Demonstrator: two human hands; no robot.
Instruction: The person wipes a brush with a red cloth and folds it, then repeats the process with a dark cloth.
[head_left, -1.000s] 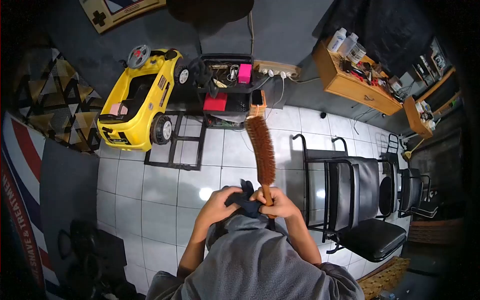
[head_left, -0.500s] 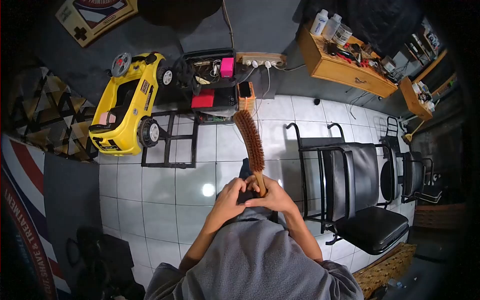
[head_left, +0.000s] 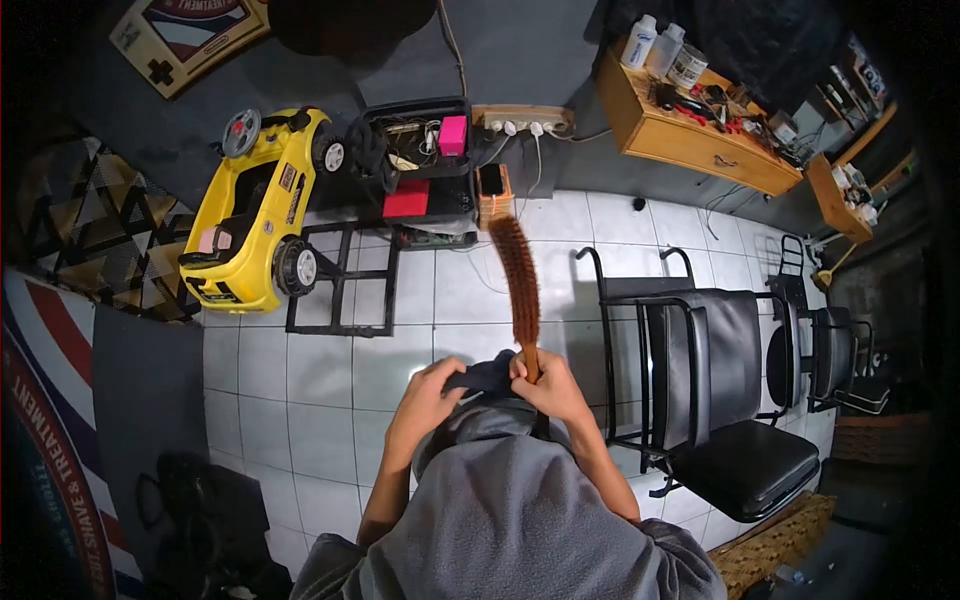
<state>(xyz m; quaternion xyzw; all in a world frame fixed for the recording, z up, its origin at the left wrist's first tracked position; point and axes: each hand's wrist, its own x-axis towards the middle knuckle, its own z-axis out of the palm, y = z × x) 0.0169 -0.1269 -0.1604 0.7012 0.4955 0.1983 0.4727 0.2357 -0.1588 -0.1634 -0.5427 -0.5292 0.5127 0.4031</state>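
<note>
My right hand [head_left: 552, 386] is closed around the wooden handle of a long curved brush [head_left: 519, 285] with brown bristles. The brush stands out ahead of me, bristle end farthest away. A dark cloth [head_left: 487, 376] is bunched and stretched between my two hands. On its left end, my left hand [head_left: 428, 392] has its fingers closed. The cloth's right end meets my right fingertips, which appear to pinch it beside the brush handle. Below the hands is the grey garment [head_left: 500, 500] on my body.
Black padded chairs [head_left: 735, 400] stand to the right. At the left, a yellow toy car [head_left: 250, 215] is beside a black metal frame [head_left: 345, 329]. Ahead are a black shelf cart [head_left: 440, 190] and a wooden drawer table [head_left: 690, 150] bearing bottles and tools. Tiles [head_left: 320, 400] cover the floor.
My hands, which were together, have moved apart, with the left going left. The dark cloth now spreads between them. The brush has shifted slightly right and turned more upright.
</note>
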